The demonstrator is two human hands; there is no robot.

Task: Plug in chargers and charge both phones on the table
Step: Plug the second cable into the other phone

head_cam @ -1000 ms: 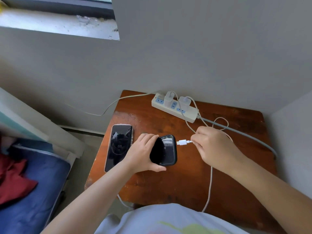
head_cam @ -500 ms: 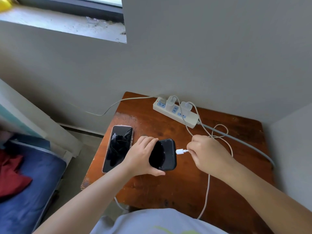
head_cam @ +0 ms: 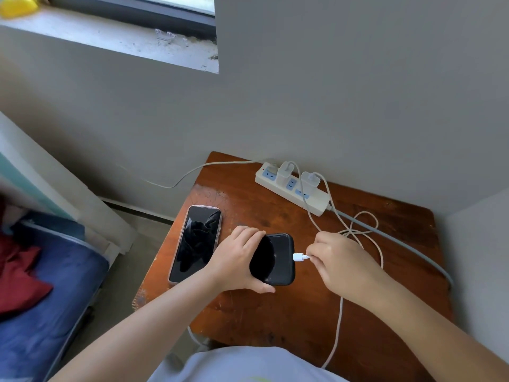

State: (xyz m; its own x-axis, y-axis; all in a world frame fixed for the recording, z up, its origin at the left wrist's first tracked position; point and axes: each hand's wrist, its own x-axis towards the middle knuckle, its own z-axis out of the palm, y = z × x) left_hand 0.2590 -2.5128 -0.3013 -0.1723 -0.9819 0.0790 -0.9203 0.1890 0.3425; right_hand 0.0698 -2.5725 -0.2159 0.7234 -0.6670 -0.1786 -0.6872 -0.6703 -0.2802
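Presently the black phone (head_cam: 276,260) sits near the middle of the wooden table (head_cam: 289,307), its long axis running left to right, its left end covered by the left hand (head_cam: 237,260), which is closed around it: fingers curl over the far edge and the thumb runs along the near edge. At the phone's right end a white cable plug (head_cam: 299,257) touches the edge at the port; whether it is fully seated cannot be told. The right hand (head_cam: 341,264) pinches this plug between thumb and fingertips, a narrow grip, remaining fingers folded in. The white charging cable (head_cam: 337,321) passes under the right hand and drops off the near edge of the table; further loops of white cable lie on the wood just behind the right hand. Just left of the left hand a second phone (head_cam: 197,244) with a pale case lies flat, screen up and dark, near the table's left edge. At the back of the table, against the wall, a white power strip (head_cam: 316,201) lies at an angle; two white charger bricks are seated in it, the left one (head_cam: 285,172) and the right one (head_cam: 309,181), each with a white lead coming off. A grey cord (head_cam: 399,238) runs from the strip's right end across the table toward the right. Left of the table, a blue mattress (head_cam: 41,312) with red fabric (head_cam: 16,279) on it.
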